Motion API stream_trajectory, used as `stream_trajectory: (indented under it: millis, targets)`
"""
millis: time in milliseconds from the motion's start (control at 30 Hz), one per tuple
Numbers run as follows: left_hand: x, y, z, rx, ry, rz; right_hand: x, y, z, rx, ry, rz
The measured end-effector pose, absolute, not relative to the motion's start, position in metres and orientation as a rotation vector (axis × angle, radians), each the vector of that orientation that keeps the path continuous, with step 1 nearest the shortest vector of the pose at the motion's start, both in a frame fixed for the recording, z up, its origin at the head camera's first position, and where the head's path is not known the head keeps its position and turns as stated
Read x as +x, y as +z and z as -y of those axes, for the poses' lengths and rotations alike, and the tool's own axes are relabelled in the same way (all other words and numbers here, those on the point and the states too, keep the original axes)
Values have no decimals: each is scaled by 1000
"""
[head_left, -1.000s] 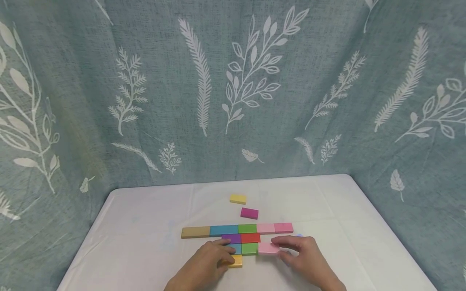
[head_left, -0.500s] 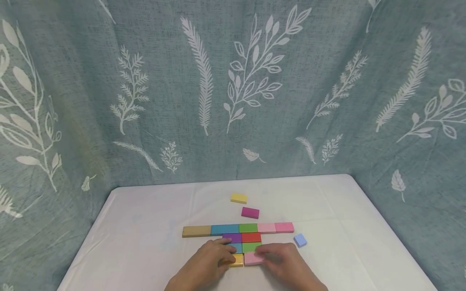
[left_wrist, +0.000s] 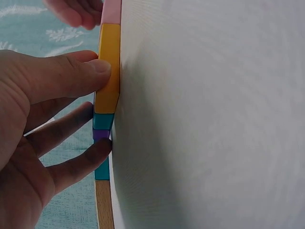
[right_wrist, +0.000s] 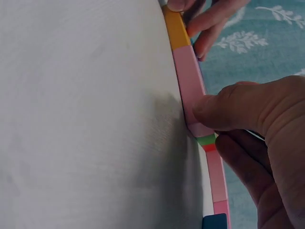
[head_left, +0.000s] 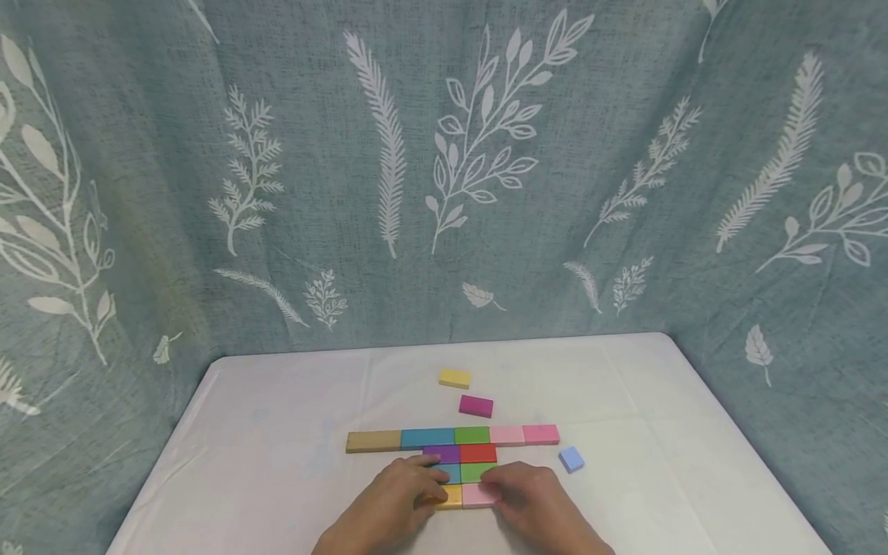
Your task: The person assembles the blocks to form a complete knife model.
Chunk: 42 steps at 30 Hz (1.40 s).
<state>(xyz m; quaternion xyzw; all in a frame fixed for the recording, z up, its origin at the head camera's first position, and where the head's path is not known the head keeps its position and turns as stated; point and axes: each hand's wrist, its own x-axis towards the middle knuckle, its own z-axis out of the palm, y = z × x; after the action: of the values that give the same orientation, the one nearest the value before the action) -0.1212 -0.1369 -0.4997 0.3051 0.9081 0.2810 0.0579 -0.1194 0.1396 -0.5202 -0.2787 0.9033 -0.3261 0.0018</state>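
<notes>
Flat coloured blocks lie in joined rows on the white table. My left hand [head_left: 395, 497] is at the orange block [left_wrist: 110, 67], thumb against its near side and index finger on its top. Its other fingers rest on the blue block [head_left: 452, 472] and purple block [head_left: 444, 452] behind. My right hand [head_left: 541, 501] pinches a light pink block [right_wrist: 188, 78] between thumb and fingers. That block lies end to end against the orange one in the nearest row. Behind it sit a green block [head_left: 475, 470] and a red block [head_left: 479, 452].
The longest row holds a tan block [head_left: 375, 441], a long blue block [head_left: 428, 438], a green block [head_left: 472, 435] and two pink blocks. Loose blocks lie apart: yellow [head_left: 454, 378] and magenta [head_left: 476, 405] behind, light blue [head_left: 571, 459] at right. A patterned curtain [head_left: 416, 193] surrounds the table.
My right hand has brought the light pink block from beside the green one to the near row and slid it left against the orange block. The left hand stays in place.
</notes>
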Motion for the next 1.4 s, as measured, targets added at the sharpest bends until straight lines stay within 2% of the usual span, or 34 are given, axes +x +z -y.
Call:
stream_trajectory:
  millis: [300, 467, 867, 1133, 1400]
  targets:
    - [-124, -497, 136, 892, 843, -2729, -119, -519, -139, -941, -1046, -2858]
    - [-123, -497, 136, 880, 849, -2723, -125, -506, -142, -818, -1100, -2834]
    - [-123, -496, 137, 797, 823, -2703, -180, -477, -145, -580, -1375, -2838]
    - [-124, -496, 136, 795, 845, -2688, -214, -493, -143, -498, -1427, -2759]
    - [-122, -496, 136, 778, 823, -2699, -232, -514, -138, -417, -1391, -2739]
